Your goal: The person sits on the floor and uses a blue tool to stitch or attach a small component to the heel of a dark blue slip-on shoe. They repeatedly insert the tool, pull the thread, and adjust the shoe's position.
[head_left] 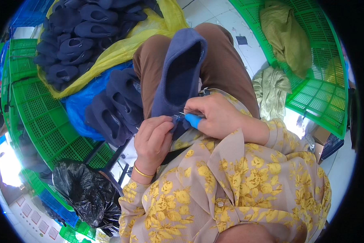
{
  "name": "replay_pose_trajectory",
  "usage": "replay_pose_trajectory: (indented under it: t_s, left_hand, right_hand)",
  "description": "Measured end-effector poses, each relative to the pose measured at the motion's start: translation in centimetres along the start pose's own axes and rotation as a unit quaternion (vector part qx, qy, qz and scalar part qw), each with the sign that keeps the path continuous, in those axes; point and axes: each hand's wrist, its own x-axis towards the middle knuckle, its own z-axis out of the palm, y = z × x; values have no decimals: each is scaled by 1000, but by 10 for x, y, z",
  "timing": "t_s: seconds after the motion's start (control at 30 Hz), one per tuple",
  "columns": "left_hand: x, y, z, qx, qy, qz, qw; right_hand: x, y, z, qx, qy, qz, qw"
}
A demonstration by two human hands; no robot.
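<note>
I see left hand (151,139), grip pinched closed on near end of slipper (182,73); right hand (214,115), grip closed on needle (181,113). Far left: slippers (74,44), yellow bag (129,45).

yellow sheeting (127,46) carries a heap of navy slippers (96,30).

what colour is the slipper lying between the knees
The slipper is plain muted navy blue, looking darker inside; it shows best in the head view, the only one.
</note>
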Motion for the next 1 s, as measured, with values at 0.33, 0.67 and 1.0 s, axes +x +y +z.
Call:
replay_pose_trajectory:
  t_s: [0.33, 0.67, 1.0]
  left_hand:
    - [1, -7, 7, 13, -11, 11, 1000]
    - [-7, -2, 8, 12, 34, -12, 999]
    - [-13, -7, 13, -31, 56, -44, 997]
  right_hand:
    - [27, -1, 0, -65, -54, 53, 995]
    - [11, 1, -8, -69, -55, 20, 996]
    - [13, 27, 15, -73, -9, -94, 993]
